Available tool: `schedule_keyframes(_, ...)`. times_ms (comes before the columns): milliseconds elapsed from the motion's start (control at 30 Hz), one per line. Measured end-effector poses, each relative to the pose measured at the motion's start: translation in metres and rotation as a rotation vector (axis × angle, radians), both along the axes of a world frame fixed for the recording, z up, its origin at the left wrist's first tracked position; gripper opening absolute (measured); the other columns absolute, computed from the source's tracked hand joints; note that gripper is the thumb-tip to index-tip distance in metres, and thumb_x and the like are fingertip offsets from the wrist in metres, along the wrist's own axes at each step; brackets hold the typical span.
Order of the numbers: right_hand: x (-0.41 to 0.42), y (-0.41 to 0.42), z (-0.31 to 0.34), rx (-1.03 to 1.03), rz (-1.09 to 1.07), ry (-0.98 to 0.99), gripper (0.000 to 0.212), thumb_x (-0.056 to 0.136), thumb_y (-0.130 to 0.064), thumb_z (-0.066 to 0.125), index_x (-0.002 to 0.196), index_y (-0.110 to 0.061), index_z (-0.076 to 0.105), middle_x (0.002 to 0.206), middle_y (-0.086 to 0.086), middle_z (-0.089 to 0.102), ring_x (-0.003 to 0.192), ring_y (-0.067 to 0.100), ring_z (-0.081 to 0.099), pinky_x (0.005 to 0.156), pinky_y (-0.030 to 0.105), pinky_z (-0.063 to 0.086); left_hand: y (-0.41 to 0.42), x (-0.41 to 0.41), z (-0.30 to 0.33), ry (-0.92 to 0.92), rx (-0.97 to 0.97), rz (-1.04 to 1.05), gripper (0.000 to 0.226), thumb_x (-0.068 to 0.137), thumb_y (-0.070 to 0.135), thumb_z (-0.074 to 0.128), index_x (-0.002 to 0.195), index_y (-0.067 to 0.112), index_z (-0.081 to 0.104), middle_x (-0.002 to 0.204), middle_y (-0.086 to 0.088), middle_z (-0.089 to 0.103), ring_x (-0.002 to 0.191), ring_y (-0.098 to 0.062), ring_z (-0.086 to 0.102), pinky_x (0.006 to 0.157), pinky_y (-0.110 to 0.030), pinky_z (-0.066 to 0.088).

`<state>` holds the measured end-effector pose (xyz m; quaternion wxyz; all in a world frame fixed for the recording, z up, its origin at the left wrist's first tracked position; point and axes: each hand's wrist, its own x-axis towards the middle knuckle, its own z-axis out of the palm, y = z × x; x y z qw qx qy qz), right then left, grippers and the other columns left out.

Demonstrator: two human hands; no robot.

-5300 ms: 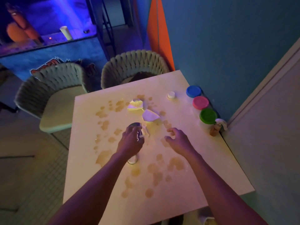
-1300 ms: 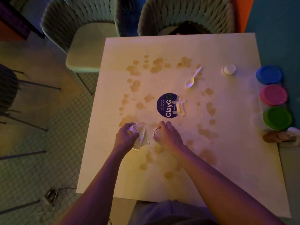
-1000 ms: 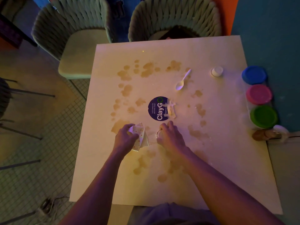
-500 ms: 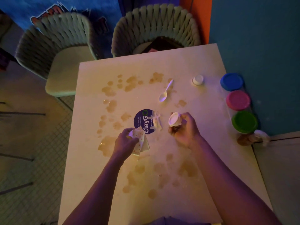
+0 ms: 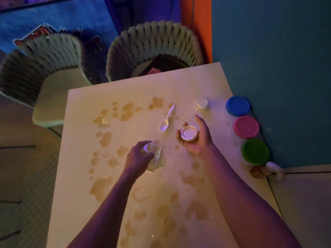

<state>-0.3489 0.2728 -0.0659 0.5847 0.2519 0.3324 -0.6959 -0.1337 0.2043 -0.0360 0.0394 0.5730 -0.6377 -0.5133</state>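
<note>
Dim room; white bench (image 5: 143, 90), brown-stained throughout. Left grip (image 5: 138, 156) curled round spotted cloth (image 5: 157, 155), at bench centre. Right grip (image 5: 198, 142), palm up, fingers cupping white cup (image 5: 189, 133), just above bench. Wiping apparently barely begun: stains uncleared; spoon (image 5: 167, 120) beyond.

1. A pale square table (image 5: 188, 81), blotched with tan stains (image 5: 103, 121), stands against a teal wall (image 5: 268, 51).
2. A left chair (image 5: 44, 51) and a right chair (image 5: 154, 40), both woven-backed, sit beyond it.
3. An orange panel (image 5: 196, 29) and a blue banner (image 5: 53, 20) stand behind.
4. Small-tiled floor (image 5: 26, 176); dim violet light.
</note>
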Motion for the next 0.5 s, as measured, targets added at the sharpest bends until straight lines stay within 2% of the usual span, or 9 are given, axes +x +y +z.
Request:
schedule_keyframes(67, -0.015, -0.009, 0.007, 0.033, 0.059, 0.058, 0.030, 0.077, -0.035, 0.077, 0.079, -0.011, 0.059, 0.068, 0.003, 0.058, 0.070, 0.019, 0.056, 0.069, 0.034, 0.051, -0.004, -0.010, 0.001, 0.003, 0.019, 0.002, 0.045, 0.073, 0.021, 0.066, 0.117, 0.034, 0.064, 0.106, 0.001, 0.065, 0.081, -0.027, 0.070, 0.051, -0.036, 0.056)
schedule_keyframes(133, -0.029, -0.023, 0.011, 0.177, 0.185, 0.244, 0.023, 0.079, -0.028, 0.076, 0.074, -0.015, 0.057, 0.065, 0.001, 0.055, 0.061, 0.015, 0.053, 0.058, 0.026, 0.047, -0.011, -0.017, -0.002, 0.001, -0.012, -0.014, 0.044, 0.074, 0.022, 0.067, 0.117, 0.032, 0.064, 0.107, 0.001, 0.066, 0.084, -0.023, 0.068, 0.058, -0.036, 0.057)
schedule_keyframes(167, -0.037, -0.032, 0.011, 0.285, 0.240, 0.383, 0.021, 0.078, -0.026, 0.076, 0.073, -0.017, 0.058, 0.065, 0.001, 0.054, 0.056, 0.015, 0.051, 0.053, 0.023, 0.044, -0.015, -0.021, -0.004, -0.009, -0.034, -0.031, 0.045, 0.074, 0.022, 0.067, 0.117, 0.032, 0.064, 0.108, 0.001, 0.067, 0.085, -0.020, 0.067, 0.064, -0.033, 0.057)
schedule_keyframes(233, -0.052, -0.047, 0.011, 0.515, 0.328, 0.796, 0.020, 0.074, -0.028, 0.076, 0.072, -0.019, 0.059, 0.069, 0.002, 0.058, 0.052, 0.016, 0.051, 0.051, 0.025, 0.043, -0.019, -0.027, -0.005, -0.017, -0.065, -0.060, 0.042, 0.078, 0.019, 0.069, 0.118, 0.030, 0.064, 0.109, 0.001, 0.067, 0.086, -0.015, 0.066, 0.067, -0.029, 0.053)
schedule_keyframes(300, -0.068, -0.058, 0.012, 0.699, 0.415, 1.239, 0.018, 0.073, -0.032, 0.072, 0.080, -0.019, 0.061, 0.083, 0.001, 0.065, 0.068, 0.021, 0.059, 0.065, 0.030, 0.049, -0.025, -0.033, -0.010, -0.022, -0.077, -0.076, 0.042, 0.079, 0.017, 0.069, 0.118, 0.030, 0.064, 0.108, 0.002, 0.066, 0.086, -0.013, 0.064, 0.067, -0.028, 0.051)
schedule_keyframes(333, -0.075, -0.065, 0.011, 0.752, 0.464, 1.390, 0.020, 0.075, -0.032, 0.070, 0.089, -0.020, 0.062, 0.092, 0.002, 0.064, 0.079, 0.023, 0.059, 0.072, 0.030, 0.048, -0.030, -0.035, -0.014, -0.027, -0.083, -0.081, 0.042, 0.078, 0.017, 0.068, 0.118, 0.031, 0.064, 0.108, 0.003, 0.065, 0.087, -0.013, 0.064, 0.068, -0.029, 0.052)
schedule_keyframes(400, -0.087, -0.069, 0.008, 0.814, 0.550, 1.569, 0.030, 0.080, -0.032, 0.065, 0.104, -0.017, 0.058, 0.107, 0.004, 0.053, 0.089, 0.025, 0.055, 0.077, 0.031, 0.045, -0.032, -0.039, -0.016, -0.034, -0.100, -0.113, 0.044, 0.076, 0.020, 0.068, 0.118, 0.032, 0.064, 0.108, 0.002, 0.064, 0.088, -0.015, 0.064, 0.074, -0.035, 0.056)
schedule_keyframes(500, -0.098, -0.079, -0.005, 0.915, 0.714, 1.728, 0.038, 0.083, -0.031, 0.065, 0.114, -0.017, 0.050, 0.123, 0.010, 0.042, 0.100, 0.029, 0.051, 0.079, 0.038, 0.051, -0.039, -0.042, -0.022, -0.042, -0.119, -0.136, 0.047, 0.073, 0.025, 0.067, 0.119, 0.035, 0.063, 0.111, 0.001, 0.063, 0.092, -0.019, 0.064, 0.079, -0.042, 0.058)
